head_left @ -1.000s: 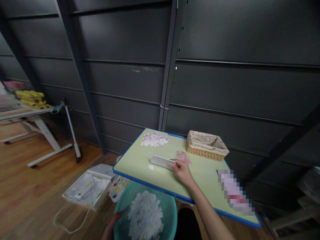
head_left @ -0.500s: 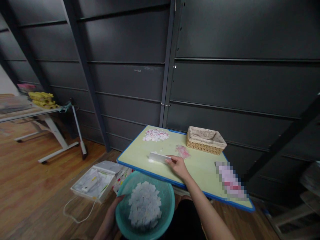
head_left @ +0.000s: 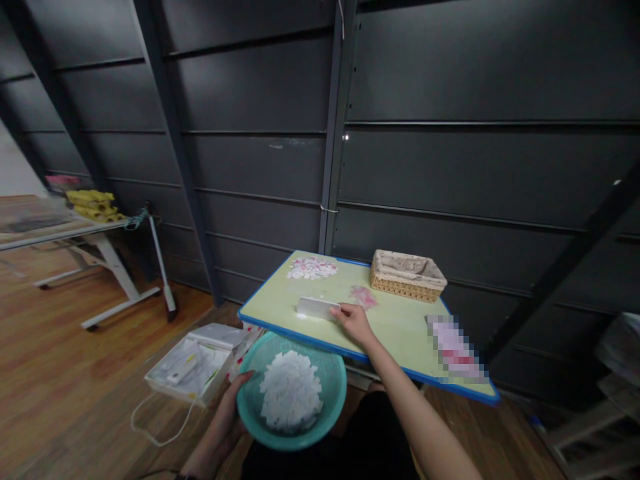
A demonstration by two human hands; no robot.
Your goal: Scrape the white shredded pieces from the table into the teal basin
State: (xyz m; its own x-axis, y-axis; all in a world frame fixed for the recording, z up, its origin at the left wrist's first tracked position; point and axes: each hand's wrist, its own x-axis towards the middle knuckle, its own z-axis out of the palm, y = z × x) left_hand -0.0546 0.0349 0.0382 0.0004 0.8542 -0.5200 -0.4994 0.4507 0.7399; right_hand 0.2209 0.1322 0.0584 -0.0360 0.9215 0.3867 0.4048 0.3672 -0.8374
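Your right hand (head_left: 355, 323) holds a white strip (head_left: 314, 307); from the strip, your left hand's (head_left: 233, 412) teal basin (head_left: 334, 392) of flakes (head_left: 290, 393) sits at seven o'clock.

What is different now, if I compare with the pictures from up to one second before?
The right hand has moved the flat white piece toward the near edge of the table. The view has shifted too. Nothing was newly grasped or let go: the left hand still holds the bowl. The scrap pile, pink patch and basket stayed in place.
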